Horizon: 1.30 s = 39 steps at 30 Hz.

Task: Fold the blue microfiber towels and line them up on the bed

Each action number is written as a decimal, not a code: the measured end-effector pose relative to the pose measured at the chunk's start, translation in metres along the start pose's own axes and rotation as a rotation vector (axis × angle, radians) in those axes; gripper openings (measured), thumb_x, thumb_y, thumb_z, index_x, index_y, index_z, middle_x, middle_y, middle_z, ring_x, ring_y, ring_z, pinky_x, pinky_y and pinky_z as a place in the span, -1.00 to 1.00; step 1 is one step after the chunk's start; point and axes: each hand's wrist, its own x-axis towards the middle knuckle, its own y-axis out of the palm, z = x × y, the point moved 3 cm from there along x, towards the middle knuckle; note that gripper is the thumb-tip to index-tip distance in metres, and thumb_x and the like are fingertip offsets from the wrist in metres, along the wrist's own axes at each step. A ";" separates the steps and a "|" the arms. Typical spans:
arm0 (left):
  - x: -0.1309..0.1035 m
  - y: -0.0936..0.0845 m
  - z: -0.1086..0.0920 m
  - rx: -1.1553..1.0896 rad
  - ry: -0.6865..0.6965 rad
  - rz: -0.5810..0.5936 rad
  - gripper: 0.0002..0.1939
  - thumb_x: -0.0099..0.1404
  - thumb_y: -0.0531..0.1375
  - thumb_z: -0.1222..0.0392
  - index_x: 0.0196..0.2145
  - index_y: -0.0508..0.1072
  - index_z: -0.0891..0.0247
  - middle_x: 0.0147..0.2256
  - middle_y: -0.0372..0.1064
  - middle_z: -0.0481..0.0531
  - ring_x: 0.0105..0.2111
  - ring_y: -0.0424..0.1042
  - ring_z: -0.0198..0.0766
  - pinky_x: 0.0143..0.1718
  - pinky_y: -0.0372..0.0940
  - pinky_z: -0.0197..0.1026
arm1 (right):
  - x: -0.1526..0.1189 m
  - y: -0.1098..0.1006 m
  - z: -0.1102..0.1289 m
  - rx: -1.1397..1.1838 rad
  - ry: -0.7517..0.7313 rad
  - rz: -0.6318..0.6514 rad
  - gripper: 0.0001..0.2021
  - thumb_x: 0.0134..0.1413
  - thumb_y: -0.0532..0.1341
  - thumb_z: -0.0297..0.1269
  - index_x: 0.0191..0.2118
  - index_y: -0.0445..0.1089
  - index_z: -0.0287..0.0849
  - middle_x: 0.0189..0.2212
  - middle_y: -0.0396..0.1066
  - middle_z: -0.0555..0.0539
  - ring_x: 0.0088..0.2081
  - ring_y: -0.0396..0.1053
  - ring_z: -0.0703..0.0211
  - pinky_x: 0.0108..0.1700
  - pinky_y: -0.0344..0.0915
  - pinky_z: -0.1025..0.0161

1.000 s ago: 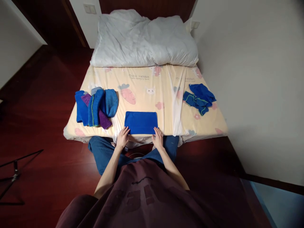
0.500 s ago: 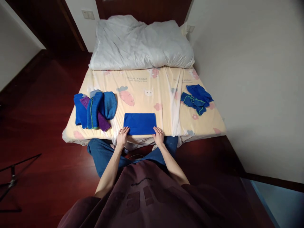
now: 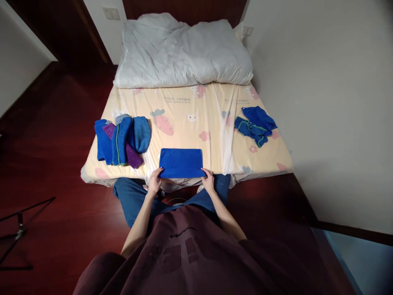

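Note:
A flat blue cloth (image 3: pixel 181 162), rectangular, lies at the front edge of the bed (image 3: pixel 184 123). My left hand (image 3: pixel 155 181) grips its near left corner between thumb and fingers. At the near right corner, my right hand (image 3: pixel 208 180) pinches the same cloth. Several blue and purple cloths (image 3: pixel 121 141) lie folded over one another in a pile to the left. On the right side of the bed are crumpled blue cloths (image 3: pixel 257 125), some with green edging.
A white quilt (image 3: pixel 184 53) lies bunched at the far end of the bed. A wall (image 3: pixel 322 102) stands on the right. On the floor at the left is a black stand (image 3: pixel 20 229). My knees touch the bed's front edge.
My hands have shifted from on top of the cloth's near part outward to its near corners. The cloth's near edge has come slightly towards me.

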 end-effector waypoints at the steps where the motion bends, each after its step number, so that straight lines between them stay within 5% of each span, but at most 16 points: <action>1: 0.002 -0.002 0.001 -0.020 -0.017 -0.031 -0.38 0.15 0.06 0.38 0.17 0.44 0.20 0.20 0.38 0.14 0.24 0.32 -0.03 0.30 0.21 0.15 | 0.002 0.001 -0.002 0.010 0.027 -0.017 -0.46 -0.03 0.09 -0.50 0.09 0.50 -0.16 0.06 0.52 -0.17 0.13 0.42 0.01 0.26 0.32 -0.03; 8: 0.007 -0.007 0.008 -0.037 -0.189 -0.142 -0.68 0.33 0.13 0.10 0.00 0.52 0.14 -0.09 0.50 0.14 0.02 0.41 0.04 0.11 0.34 0.12 | 0.005 0.009 -0.020 0.124 0.198 -0.102 -0.64 0.13 0.18 -0.15 -0.04 0.53 -0.23 -0.16 0.59 -0.22 -0.19 0.52 0.00 -0.04 0.48 0.04; 11: 0.007 -0.005 0.013 -0.057 -0.288 -0.214 -0.66 0.35 0.17 -0.07 -0.04 0.53 0.15 -0.22 0.47 0.13 -0.11 0.45 0.01 0.02 0.37 0.08 | 0.006 0.013 -0.023 0.123 0.252 -0.167 -0.58 0.14 0.21 0.04 -0.14 0.52 -0.26 -0.28 0.59 -0.23 -0.26 0.51 -0.01 -0.07 0.47 0.02; 15: 0.006 -0.004 0.015 -0.079 -0.356 -0.272 -0.58 0.37 0.15 -0.14 -0.01 0.51 0.18 -0.27 0.45 0.12 -0.19 0.45 -0.03 -0.02 0.36 0.04 | 0.009 0.017 -0.019 0.154 0.285 -0.248 -0.46 0.12 0.21 0.18 -0.11 0.48 -0.27 -0.19 0.57 -0.29 -0.17 0.53 -0.04 -0.03 0.47 0.01; 33: 0.019 -0.010 0.006 -0.056 -0.426 -0.313 -0.65 0.38 0.14 -0.14 -0.11 0.48 0.17 -0.31 0.47 0.08 -0.26 0.46 -0.08 -0.12 0.34 -0.06 | 0.015 0.017 -0.007 0.153 0.323 -0.298 -0.53 0.13 0.23 0.18 -0.19 0.39 -0.20 -0.32 0.54 -0.18 -0.29 0.50 0.06 -0.12 0.45 0.10; 39: 0.017 -0.018 -0.005 0.082 -0.258 -0.324 -0.61 0.39 0.16 -0.08 0.01 0.44 0.23 -0.12 0.47 0.20 -0.05 0.44 0.02 0.03 0.35 0.06 | 0.013 0.003 0.014 -0.030 0.155 -0.386 -0.64 0.23 0.21 0.02 -0.11 0.44 -0.20 -0.14 0.48 -0.24 -0.07 0.44 -0.03 0.10 0.39 -0.06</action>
